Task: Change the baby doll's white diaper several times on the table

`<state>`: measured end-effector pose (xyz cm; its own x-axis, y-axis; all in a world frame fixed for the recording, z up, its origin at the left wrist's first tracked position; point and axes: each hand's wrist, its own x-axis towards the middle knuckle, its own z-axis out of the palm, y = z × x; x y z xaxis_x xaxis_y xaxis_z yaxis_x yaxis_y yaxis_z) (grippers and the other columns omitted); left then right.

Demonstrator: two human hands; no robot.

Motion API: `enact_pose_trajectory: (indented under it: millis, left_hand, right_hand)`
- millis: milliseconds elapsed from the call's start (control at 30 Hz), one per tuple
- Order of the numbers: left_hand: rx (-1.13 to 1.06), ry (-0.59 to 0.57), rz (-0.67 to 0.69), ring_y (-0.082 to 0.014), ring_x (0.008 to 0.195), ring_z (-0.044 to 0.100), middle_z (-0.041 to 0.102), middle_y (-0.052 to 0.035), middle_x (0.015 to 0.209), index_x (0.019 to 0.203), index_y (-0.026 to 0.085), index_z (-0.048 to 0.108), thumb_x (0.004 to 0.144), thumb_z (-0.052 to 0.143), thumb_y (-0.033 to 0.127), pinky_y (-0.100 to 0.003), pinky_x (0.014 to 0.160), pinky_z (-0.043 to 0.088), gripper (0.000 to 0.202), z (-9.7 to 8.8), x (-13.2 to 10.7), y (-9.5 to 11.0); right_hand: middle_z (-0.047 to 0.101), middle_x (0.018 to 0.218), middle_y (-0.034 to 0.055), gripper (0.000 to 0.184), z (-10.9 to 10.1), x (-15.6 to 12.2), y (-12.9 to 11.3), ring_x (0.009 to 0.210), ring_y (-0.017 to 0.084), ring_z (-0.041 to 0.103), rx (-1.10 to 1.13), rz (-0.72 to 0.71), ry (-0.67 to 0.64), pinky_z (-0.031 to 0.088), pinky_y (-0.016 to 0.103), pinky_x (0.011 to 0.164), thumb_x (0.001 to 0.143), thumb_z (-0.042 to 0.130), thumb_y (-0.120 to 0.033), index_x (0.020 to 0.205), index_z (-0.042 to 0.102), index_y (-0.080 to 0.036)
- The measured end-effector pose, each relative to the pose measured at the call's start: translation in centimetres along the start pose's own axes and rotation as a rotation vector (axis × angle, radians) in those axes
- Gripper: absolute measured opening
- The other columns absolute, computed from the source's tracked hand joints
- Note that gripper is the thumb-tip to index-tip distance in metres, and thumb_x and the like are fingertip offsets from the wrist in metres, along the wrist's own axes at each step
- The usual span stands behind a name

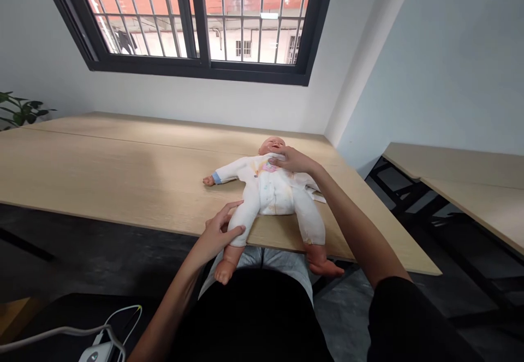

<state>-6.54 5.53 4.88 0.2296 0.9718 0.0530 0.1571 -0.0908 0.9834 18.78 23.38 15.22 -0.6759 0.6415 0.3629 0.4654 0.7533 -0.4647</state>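
Observation:
A baby doll [272,190] in a white romper lies on its back on the wooden table [123,171], its head toward the wall and its feet hanging over the near edge. My left hand [219,231] holds the doll's lower leg near the table edge, thumb and fingers wrapped round it. My right hand [292,161] rests on the doll's chest by the neck, fingers pinching the romper's collar.
A second wooden table [458,173] stands at the right with a gap between. A barred window [196,18] fills the wall behind. A plant [18,111] sits at the far left. A white device with cables [98,348] lies near my lap.

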Motion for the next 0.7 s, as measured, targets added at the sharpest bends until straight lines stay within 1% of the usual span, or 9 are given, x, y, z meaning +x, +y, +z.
enact_pose_trajectory:
  millis: [67, 100, 167, 233, 300, 400, 567, 633, 700]
  left_hand:
    - [0.016, -0.010, 0.008, -0.0272, 0.108, 0.066, 0.073, -0.0102, 0.112, 0.139, 0.018, 0.048, 0.078, 0.072, 0.045, -0.036, 0.092, 0.052, 0.070, 0.0, 0.0, 0.1]
    - [0.027, -0.019, 0.015, -0.0268, 0.107, 0.067, 0.073, -0.0095, 0.110, 0.137, 0.019, 0.050, 0.081, 0.070, 0.047, -0.037, 0.093, 0.052, 0.066, -0.1, 0.3, 0.2]
    - [0.054, -0.021, 0.056, -0.0263, 0.108, 0.066, 0.072, -0.0095, 0.112, 0.128, 0.020, 0.057, 0.087, 0.064, 0.052, -0.039, 0.097, 0.052, 0.053, -0.4, 1.3, 0.1]
    - [0.084, 0.029, 0.123, -0.0269, 0.116, 0.063, 0.069, -0.0107, 0.122, 0.120, 0.020, 0.062, 0.090, 0.059, 0.050, -0.041, 0.104, 0.049, 0.043, -0.7, 3.0, -0.4]
    - [0.123, 0.092, 0.167, -0.0286, 0.123, 0.060, 0.067, -0.0116, 0.129, 0.116, 0.020, 0.064, 0.087, 0.063, 0.044, -0.044, 0.108, 0.047, 0.038, -0.9, 5.0, -1.0]
    - [0.185, 0.140, 0.194, -0.0294, 0.124, 0.059, 0.066, -0.0124, 0.130, 0.117, 0.019, 0.064, 0.080, 0.067, 0.030, -0.047, 0.109, 0.047, 0.039, -0.7, 7.4, -1.2]
    - [0.299, 0.356, 0.359, -0.0259, 0.127, 0.057, 0.062, -0.0118, 0.135, 0.125, 0.019, 0.061, 0.087, 0.048, 0.017, -0.047, 0.111, 0.045, 0.040, 0.0, 8.3, 0.4]
    - [0.374, 0.329, 0.358, -0.0274, 0.130, 0.055, 0.061, -0.0126, 0.136, 0.127, 0.018, 0.061, 0.086, 0.050, 0.017, -0.048, 0.114, 0.042, 0.042, -0.2, 8.3, 0.3]
    - [0.422, 0.199, 0.301, -0.0305, 0.130, 0.055, 0.063, -0.0134, 0.134, 0.127, 0.018, 0.062, 0.083, 0.059, 0.020, -0.049, 0.115, 0.041, 0.044, -0.7, 8.4, -0.3]
  right_hand:
    - [0.069, 0.120, 0.0089, 0.045, 0.7, -0.4, 1.4, 0.114, 0.031, 0.059, 0.144, 0.096, -0.033, 0.047, 0.042, 0.097, 0.086, 0.064, -0.057, 0.106, 0.073, -0.018]
    - [0.070, 0.112, 0.0090, 0.049, 1.0, -0.7, 1.9, 0.106, 0.031, 0.062, 0.204, 0.173, -0.040, 0.048, 0.040, 0.090, 0.083, 0.066, -0.061, 0.102, 0.074, -0.017]
    - [0.070, 0.092, 0.0069, 0.052, 1.4, -1.5, 2.6, 0.086, 0.026, 0.061, 0.259, 0.325, -0.009, 0.047, 0.034, 0.076, 0.077, 0.070, -0.066, 0.091, 0.074, -0.016]
    - [0.066, 0.079, 0.0041, 0.052, 1.6, -2.1, 3.1, 0.075, 0.020, 0.056, 0.261, 0.392, 0.058, 0.041, 0.030, 0.067, 0.071, 0.075, -0.065, 0.084, 0.073, -0.015]
    - [0.062, 0.073, 0.0029, 0.052, 1.8, -2.6, 3.4, 0.071, 0.017, 0.052, 0.267, 0.405, 0.112, 0.037, 0.028, 0.063, 0.067, 0.077, -0.064, 0.079, 0.072, -0.014]
    - [0.062, 0.074, 0.0038, 0.053, 2.2, -3.0, 3.9, 0.070, 0.016, 0.050, 0.328, 0.416, 0.168, 0.036, 0.028, 0.061, 0.062, 0.079, -0.064, 0.077, 0.071, -0.013]
    - [0.063, 0.074, 0.0047, 0.057, 3.5, -3.1, 4.6, 0.069, 0.016, 0.050, 0.388, 0.374, 0.273, 0.036, 0.029, 0.062, 0.057, 0.081, -0.067, 0.075, 0.068, -0.015]
    - [0.061, 0.070, 0.0031, 0.059, 3.8, -3.0, 4.9, 0.064, 0.015, 0.047, 0.420, 0.378, 0.292, 0.034, 0.029, 0.060, 0.056, 0.081, -0.069, 0.075, 0.067, -0.015]
    - [0.060, 0.070, 0.0023, 0.060, 3.9, -3.0, 5.1, 0.063, 0.014, 0.045, 0.444, 0.377, 0.292, 0.032, 0.029, 0.059, 0.056, 0.081, -0.070, 0.075, 0.066, -0.015]
